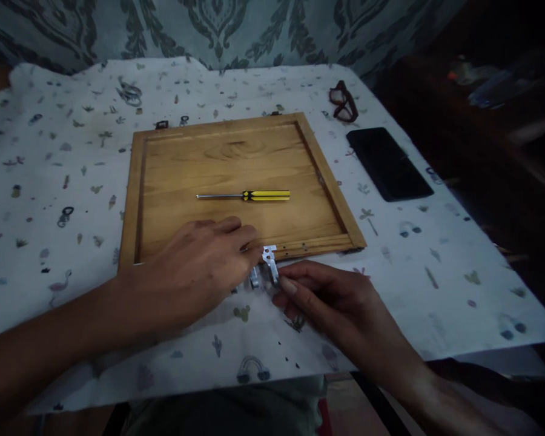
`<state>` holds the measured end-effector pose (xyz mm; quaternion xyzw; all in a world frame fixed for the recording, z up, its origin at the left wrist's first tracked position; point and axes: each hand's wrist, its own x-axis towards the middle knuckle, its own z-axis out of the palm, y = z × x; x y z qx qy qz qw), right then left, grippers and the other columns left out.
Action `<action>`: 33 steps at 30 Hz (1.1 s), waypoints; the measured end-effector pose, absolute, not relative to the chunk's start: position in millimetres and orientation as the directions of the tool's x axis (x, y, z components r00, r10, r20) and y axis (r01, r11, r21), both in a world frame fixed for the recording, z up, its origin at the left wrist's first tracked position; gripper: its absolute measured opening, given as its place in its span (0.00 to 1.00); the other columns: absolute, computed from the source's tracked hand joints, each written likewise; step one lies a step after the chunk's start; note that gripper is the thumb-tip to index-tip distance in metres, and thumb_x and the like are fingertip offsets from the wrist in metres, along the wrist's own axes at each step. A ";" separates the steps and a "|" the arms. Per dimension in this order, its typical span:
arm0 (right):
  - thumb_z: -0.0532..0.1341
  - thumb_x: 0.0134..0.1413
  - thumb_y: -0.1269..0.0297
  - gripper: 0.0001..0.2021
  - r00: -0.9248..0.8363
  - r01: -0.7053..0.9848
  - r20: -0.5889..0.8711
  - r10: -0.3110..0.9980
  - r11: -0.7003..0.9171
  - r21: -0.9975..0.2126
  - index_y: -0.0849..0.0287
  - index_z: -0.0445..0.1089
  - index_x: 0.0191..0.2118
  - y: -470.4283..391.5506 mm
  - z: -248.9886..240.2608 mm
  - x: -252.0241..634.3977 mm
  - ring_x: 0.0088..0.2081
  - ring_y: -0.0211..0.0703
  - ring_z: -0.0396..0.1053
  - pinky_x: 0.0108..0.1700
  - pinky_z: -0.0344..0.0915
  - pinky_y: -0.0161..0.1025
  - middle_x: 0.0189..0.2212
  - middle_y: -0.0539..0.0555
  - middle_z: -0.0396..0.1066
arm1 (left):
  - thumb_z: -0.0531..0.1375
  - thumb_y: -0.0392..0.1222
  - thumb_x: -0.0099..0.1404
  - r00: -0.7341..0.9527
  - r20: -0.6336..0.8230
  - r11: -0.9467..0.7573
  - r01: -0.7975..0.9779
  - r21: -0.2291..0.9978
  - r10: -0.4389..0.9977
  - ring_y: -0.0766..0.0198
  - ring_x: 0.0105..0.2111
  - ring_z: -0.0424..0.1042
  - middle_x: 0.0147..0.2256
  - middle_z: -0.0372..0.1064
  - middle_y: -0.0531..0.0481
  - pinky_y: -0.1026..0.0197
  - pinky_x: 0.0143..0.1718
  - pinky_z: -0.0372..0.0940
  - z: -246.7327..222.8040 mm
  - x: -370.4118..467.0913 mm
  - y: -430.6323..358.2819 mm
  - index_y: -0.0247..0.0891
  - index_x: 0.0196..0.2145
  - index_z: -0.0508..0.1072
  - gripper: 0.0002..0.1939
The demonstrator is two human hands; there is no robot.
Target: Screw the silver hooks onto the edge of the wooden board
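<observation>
A wooden cabinet door panel (pixel 236 157) lies flat on the table. On its recessed middle rests a yellow-handled screwdriver (pixel 249 195), tip pointing left. My left hand (pixel 200 266) lies palm down on the panel's near edge, fingers touching a silver metal hinge (pixel 269 261) at that edge. My right hand (pixel 331 303) pinches the hinge from the right with thumb and fingers. Part of the hinge is hidden under my left fingers.
A white patterned cloth (pixel 49 181) covers the table. Red-framed glasses (pixel 344 102) and a black phone (pixel 388 162) lie at the far right. The table's right edge drops into dark clutter. A patterned curtain hangs behind.
</observation>
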<state>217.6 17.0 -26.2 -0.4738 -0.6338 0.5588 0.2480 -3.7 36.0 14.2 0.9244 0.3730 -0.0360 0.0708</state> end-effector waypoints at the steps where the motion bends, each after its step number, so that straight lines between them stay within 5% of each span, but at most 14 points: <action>1: 0.63 0.60 0.57 0.09 -0.405 0.361 -0.163 0.900 -0.006 -0.933 0.56 0.76 0.40 14.9 -27.0 219.2 0.25 0.38 0.75 0.26 0.72 0.34 0.27 0.52 0.79 | 0.56 0.32 0.62 0.723 -0.116 -0.716 0.691 0.103 0.681 0.56 0.39 0.70 0.40 0.73 0.45 0.57 0.33 0.64 14.2 -3.8 35.4 0.35 0.46 0.73 0.15; 7: 0.60 0.65 0.61 0.06 -0.471 0.512 0.216 0.855 0.465 -0.722 0.55 0.73 0.39 8.4 -29.4 222.3 0.27 0.42 0.75 0.31 0.72 0.38 0.28 0.52 0.78 | 0.54 0.28 0.59 0.725 -0.066 -0.719 0.689 0.097 0.686 0.55 0.41 0.71 0.45 0.74 0.45 0.55 0.37 0.68 13.6 -5.2 32.5 0.36 0.48 0.71 0.19; 12: 0.59 0.64 0.72 0.07 -0.579 0.512 0.395 0.713 0.695 -0.505 0.58 0.70 0.34 3.7 -34.1 220.2 0.30 0.42 0.75 0.32 0.70 0.38 0.31 0.55 0.76 | 0.53 0.29 0.61 0.717 -0.038 -0.711 0.696 0.100 0.696 0.56 0.44 0.71 0.46 0.74 0.44 0.55 0.40 0.69 11.6 -6.6 30.0 0.37 0.49 0.70 0.19; 20: 0.55 0.64 0.72 0.06 -0.535 0.484 0.346 0.770 0.616 -0.622 0.55 0.67 0.40 16.9 -27.4 227.9 0.39 0.44 0.79 0.38 0.77 0.38 0.48 0.59 0.77 | 0.51 0.33 0.69 0.715 -0.014 -0.711 0.697 0.086 0.699 0.57 0.44 0.71 0.45 0.73 0.47 0.57 0.37 0.68 8.9 -9.2 28.4 0.39 0.54 0.68 0.17; 33: 0.54 0.65 0.74 0.10 -0.648 0.378 0.314 0.694 0.651 -0.659 0.56 0.71 0.38 20.9 -37.0 231.4 0.34 0.42 0.77 0.37 0.76 0.38 0.40 0.58 0.79 | 0.48 0.32 0.71 0.694 -0.092 -0.690 0.720 0.075 0.714 0.56 0.44 0.71 0.46 0.71 0.46 0.54 0.39 0.70 18.4 -3.7 27.0 0.35 0.56 0.68 0.18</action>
